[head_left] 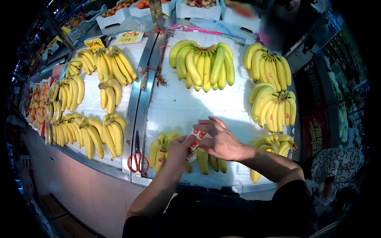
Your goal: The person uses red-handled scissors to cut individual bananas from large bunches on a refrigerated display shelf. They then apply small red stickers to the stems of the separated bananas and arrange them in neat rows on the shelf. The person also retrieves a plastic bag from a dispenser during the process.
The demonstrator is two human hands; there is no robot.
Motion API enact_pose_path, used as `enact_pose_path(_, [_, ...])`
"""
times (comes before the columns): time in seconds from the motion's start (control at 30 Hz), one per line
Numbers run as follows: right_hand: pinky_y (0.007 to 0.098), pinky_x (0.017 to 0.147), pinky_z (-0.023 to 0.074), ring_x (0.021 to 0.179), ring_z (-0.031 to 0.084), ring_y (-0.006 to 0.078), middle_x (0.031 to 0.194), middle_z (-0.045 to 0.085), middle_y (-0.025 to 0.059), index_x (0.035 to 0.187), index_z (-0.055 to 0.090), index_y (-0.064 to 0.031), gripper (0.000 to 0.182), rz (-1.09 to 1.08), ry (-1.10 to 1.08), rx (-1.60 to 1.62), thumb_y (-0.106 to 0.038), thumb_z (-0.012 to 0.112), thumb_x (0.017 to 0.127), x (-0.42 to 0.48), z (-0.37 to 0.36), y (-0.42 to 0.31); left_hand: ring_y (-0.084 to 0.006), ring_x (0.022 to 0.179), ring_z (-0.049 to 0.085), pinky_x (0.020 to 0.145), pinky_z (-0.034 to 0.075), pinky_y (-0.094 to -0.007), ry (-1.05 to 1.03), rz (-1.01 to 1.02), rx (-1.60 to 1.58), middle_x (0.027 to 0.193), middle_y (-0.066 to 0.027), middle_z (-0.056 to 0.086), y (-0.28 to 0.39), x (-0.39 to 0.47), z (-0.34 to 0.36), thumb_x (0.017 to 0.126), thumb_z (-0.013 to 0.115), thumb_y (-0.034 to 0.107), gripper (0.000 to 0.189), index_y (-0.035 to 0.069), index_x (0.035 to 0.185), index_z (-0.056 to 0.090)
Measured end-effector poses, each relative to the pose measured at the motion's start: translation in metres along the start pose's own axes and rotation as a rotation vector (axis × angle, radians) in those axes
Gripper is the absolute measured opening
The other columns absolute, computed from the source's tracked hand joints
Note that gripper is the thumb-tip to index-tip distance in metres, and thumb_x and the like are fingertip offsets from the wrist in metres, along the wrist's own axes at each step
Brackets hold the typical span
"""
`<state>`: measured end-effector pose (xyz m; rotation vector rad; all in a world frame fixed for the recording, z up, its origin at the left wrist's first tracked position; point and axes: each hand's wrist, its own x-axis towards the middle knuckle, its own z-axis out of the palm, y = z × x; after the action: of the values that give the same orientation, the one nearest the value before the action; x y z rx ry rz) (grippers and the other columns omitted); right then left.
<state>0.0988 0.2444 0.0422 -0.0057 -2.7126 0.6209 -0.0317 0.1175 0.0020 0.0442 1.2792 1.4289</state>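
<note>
A small sheet of red-and-white round stickers (198, 137) is pinched in my left hand (178, 153), the thumb lying over its face. My right hand (221, 141) is at the sheet's right and upper edge, thumb and index finger apart; whether it grips a sticker cannot be made out. Beneath my hands lie yellow bananas (154, 151), partly hidden, one bearing a red sticker (160, 161). A large greenish-yellow banana bunch (205, 64) rests farther back. Along the right side are stickered banana bunches (268, 67), (275, 108) and more bananas (269, 142).
Red-handled scissors (138, 162) lie at the front on the metal divider (140, 98). Left of it, several banana bunches (92, 131) cover part of the other display section. White foam boxes of fruit (198, 11) stand behind. A blurred person (275, 26) is at the back right.
</note>
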Motion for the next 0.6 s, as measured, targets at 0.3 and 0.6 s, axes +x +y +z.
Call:
enact_pose_path(0.3, [0.0471,0.103,0.0305,0.121,0.041,0.0269,0.124,0.049,0.0086,0.092,0.062,-0.0079,0.018,-0.028,-0.119,0.016,-0.014,0.066,0.075,0.081,0.023,0.022,-0.0054,0.055,0.045,0.051,0.033,-0.0211,0.051,0.080,-0.065,0.071,0.0001,0.058,0.045,0.026,-0.045,0.084,0.063,0.020,0.016,0.004,0.084,0.063])
enact_pose_path(0.6, [0.0492,0.101,0.0330,0.117,0.045,0.0262,0.120,0.050,0.0081,0.084,0.058,-0.0088,0.014,-0.069,-0.045,-0.058,-0.013,0.067,0.074,0.096,0.027,0.030,-0.0062,0.060,0.047,0.054,0.036,-0.0224,-0.066,-0.032,-0.188,0.073,0.0011,0.057,0.061,0.045,-0.056,0.083,0.065,0.021,0.014,0.007,0.083,0.061])
